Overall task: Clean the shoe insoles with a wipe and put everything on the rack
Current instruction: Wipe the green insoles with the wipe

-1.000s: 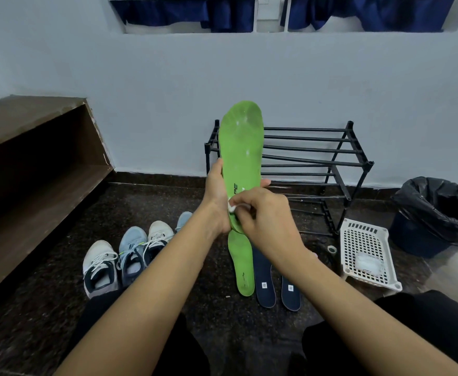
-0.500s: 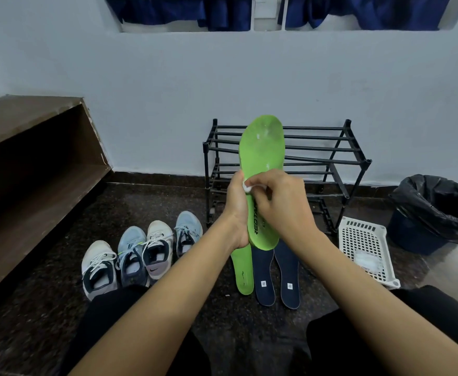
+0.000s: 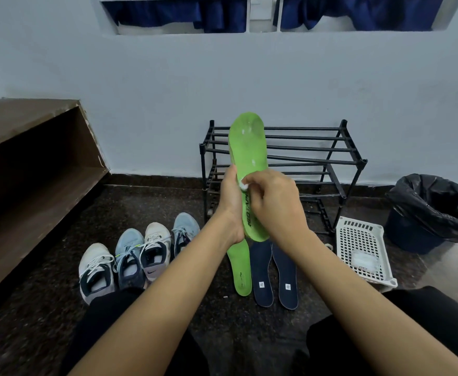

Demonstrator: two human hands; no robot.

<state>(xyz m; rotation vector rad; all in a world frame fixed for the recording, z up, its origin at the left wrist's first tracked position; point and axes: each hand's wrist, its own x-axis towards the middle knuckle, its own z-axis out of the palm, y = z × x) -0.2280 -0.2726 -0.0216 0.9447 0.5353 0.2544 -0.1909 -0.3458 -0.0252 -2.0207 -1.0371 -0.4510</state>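
I work facing the black shoe rack [image 3: 303,150]. In front of its left end the held green insole [image 3: 249,147] stands upright. My left hand [image 3: 231,202] wraps its edge at mid-length, and my right hand [image 3: 274,204] pinches the white wipe [image 3: 243,185] against its face. My advice is to brace firmly and overlap strokes toward the smeared toe. On the floor before the rack I count one lined bin [image 3: 434,207], one white basket [image 3: 358,226], four sneakers [image 3: 154,256], two navy insoles [image 3: 261,267] and one more green insole [image 3: 240,267].

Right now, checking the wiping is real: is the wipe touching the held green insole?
Touching. The head view shows the wipe, pinched in the right hand, pressed onto the face of the held green insole.
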